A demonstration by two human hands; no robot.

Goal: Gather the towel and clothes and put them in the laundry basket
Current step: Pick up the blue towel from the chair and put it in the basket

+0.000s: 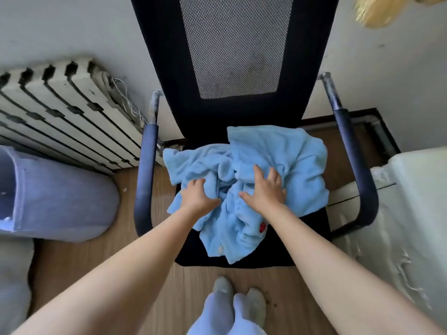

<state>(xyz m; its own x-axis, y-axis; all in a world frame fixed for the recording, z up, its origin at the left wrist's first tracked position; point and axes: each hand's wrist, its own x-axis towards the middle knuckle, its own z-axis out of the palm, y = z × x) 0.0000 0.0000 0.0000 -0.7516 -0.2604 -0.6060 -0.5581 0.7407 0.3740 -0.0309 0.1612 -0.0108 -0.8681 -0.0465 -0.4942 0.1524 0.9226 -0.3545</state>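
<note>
A crumpled light blue towel [278, 153] lies on the seat of a black mesh-backed armchair [232, 112]. It carries a small red mark near its front fold. My left hand [197, 195] rests on the towel's left part, fingers curled into the cloth. My right hand [264, 189] lies on the towel's middle with fingers spread and pressing into the folds. A soft blue-grey fabric laundry basket [60, 197] stands on the floor to the left of the chair, its opening facing left.
A white radiator [60, 112] runs along the wall at the left. A white plastic-covered piece of furniture [411, 213] stands close on the right. The chair's armrests [145, 170] flank the seat. Wooden floor and my feet [239, 301] are below.
</note>
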